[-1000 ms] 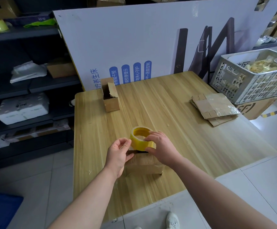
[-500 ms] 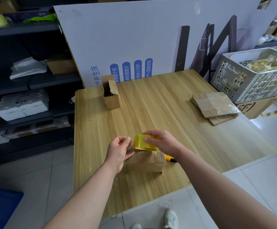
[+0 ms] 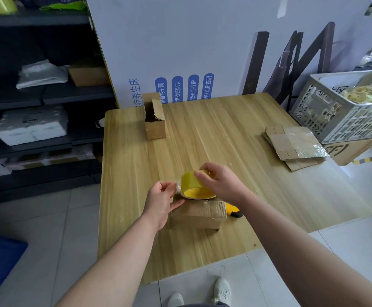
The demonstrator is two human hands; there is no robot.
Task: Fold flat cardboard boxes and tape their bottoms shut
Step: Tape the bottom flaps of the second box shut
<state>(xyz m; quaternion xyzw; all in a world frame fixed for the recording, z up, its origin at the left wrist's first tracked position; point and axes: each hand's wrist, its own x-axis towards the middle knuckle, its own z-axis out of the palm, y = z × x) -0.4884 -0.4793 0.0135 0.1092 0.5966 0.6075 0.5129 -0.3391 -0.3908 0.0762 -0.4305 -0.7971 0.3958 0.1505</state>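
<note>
table (image 3: pixel 213 140) | taped box (image 3: pixel 199 214); open box (image 3: pixel 155 127); flat cardboard (image 3: pixel 295 144); yellow cutter (image 3: pixel 232 209)

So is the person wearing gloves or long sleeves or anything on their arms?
No. The left hand and right hand are bare: no gloves, rings or watch show. The left forearm and right forearm are bare too, no sleeve in view.

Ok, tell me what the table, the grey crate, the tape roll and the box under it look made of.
Table: wood or wood-look laminate, pale, streaky grain, matte.
Crate: likely moulded plastic, grey, lattice-pierced walls.
Tape roll: yellowish translucent plastic film, glossy.
Box: brown cardboard, dull, with glossy wrinkled clear tape across its top.
</note>
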